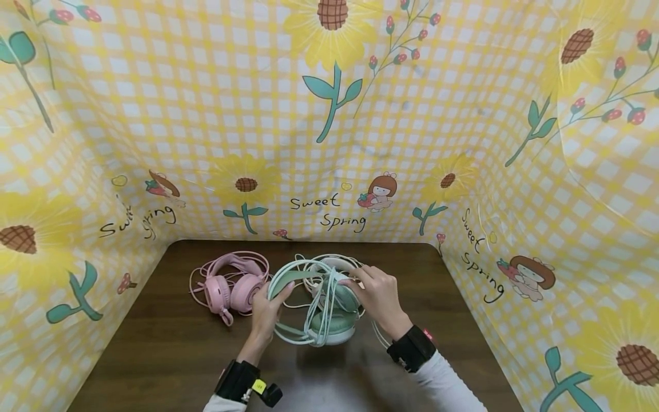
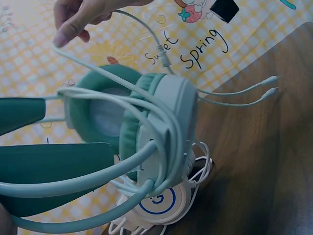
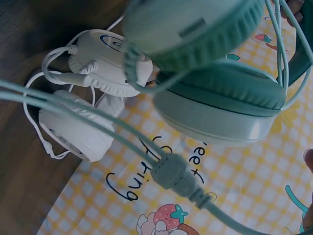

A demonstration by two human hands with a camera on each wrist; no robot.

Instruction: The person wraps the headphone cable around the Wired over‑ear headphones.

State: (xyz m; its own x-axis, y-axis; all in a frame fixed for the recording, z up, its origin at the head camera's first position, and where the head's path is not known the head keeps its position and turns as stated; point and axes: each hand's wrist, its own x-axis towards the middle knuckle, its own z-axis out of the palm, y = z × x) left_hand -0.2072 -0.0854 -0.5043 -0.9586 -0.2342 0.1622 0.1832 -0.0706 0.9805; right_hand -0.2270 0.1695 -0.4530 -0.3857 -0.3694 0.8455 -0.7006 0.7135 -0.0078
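Observation:
A pair of mint-green headphones (image 1: 334, 325) hangs above the table, tilted, with its cable wound around the ear cups and headband. My left hand (image 1: 264, 316) grips the headband at its left side. Between thumb and fingers, my right hand (image 1: 380, 297) pinches the green cable (image 2: 112, 77), drawn taut off one ear cup in the left wrist view. Two plugs (image 2: 269, 80) dangle on thin leads past the ear cups. The right wrist view shows the cable's splitter (image 3: 171, 172) in front of the wall.
White headphones (image 3: 90, 58) with a loose white cord lie behind the green pair, partly hidden in the head view. Pink headphones (image 1: 217, 293) with coiled cable lie at the back left of the dark wooden table (image 1: 175, 343). Yellow checked cloth walls (image 1: 257, 114) enclose its back and sides.

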